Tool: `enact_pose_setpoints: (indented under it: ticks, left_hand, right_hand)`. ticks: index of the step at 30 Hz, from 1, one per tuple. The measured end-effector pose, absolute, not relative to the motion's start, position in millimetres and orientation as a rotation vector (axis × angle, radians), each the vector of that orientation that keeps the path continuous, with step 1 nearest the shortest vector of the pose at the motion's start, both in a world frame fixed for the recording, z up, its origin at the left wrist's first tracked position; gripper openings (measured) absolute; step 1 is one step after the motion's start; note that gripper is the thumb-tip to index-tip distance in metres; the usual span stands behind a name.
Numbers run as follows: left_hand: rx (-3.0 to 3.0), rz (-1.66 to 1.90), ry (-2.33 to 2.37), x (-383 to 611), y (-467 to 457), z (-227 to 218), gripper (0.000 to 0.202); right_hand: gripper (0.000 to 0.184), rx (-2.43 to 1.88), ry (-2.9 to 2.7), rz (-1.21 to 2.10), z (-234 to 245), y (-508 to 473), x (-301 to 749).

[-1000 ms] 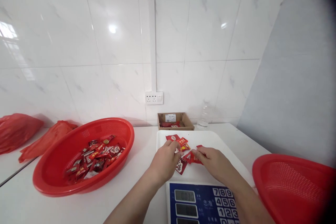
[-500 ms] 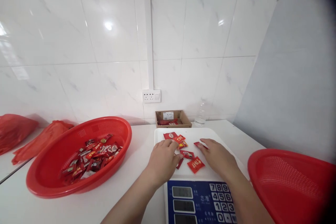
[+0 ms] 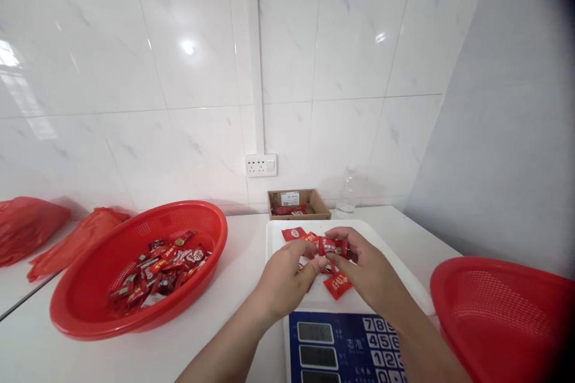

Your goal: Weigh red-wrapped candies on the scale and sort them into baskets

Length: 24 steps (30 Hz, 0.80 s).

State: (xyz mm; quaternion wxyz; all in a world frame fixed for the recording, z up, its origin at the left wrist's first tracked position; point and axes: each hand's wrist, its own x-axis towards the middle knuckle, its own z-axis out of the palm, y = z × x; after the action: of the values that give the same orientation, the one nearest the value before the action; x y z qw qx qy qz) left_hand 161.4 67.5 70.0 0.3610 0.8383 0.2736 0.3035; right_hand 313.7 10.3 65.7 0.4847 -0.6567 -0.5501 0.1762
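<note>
Both of my hands meet above the white pan (image 3: pixel 279 245) of a weighing scale. In my right hand (image 3: pixel 366 260) a small red sachet (image 3: pixel 331 246) is gripped between thumb and fingers, with more red wrapper showing behind it. The thumb and fingertips of my left hand (image 3: pixel 285 275) close at the left edge of that sachet. Beneath the hands several red sachets lie on the pan, partly covered; one with yellow lettering (image 3: pixel 338 285) lies nearest the scale's blue keypad panel (image 3: pixel 345 350), and another (image 3: pixel 293 233) is at the back.
On the left stands a red plastic basket (image 3: pixel 81 311) with many sachets, and red plastic bags (image 3: pixel 31 230) lie beyond it. Another red basket (image 3: pixel 458 287) is at the right. A cardboard box (image 3: pixel 321 206) and a clear bottle (image 3: pixel 347 191) stand by the tiled wall.
My right hand has moved left and up, and now holds a sachet up in plain view. My left hand has shifted slightly right to meet it. The scale's top reading has changed.
</note>
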Motion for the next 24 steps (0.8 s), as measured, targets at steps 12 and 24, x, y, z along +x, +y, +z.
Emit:
enact_pose_setpoints:
  ticks: [12,24]
  left_hand:
    - [1.872,1.008,0.571,159,51,79,0.029]
    - [1.734,0.958,0.489,161,49,79,0.033]
  right_hand:
    - [0.032,-1.470,-1.440,0.617,92,-12,285]
    - [0.038,-1.435,-1.486,0.521,85,-7,278]
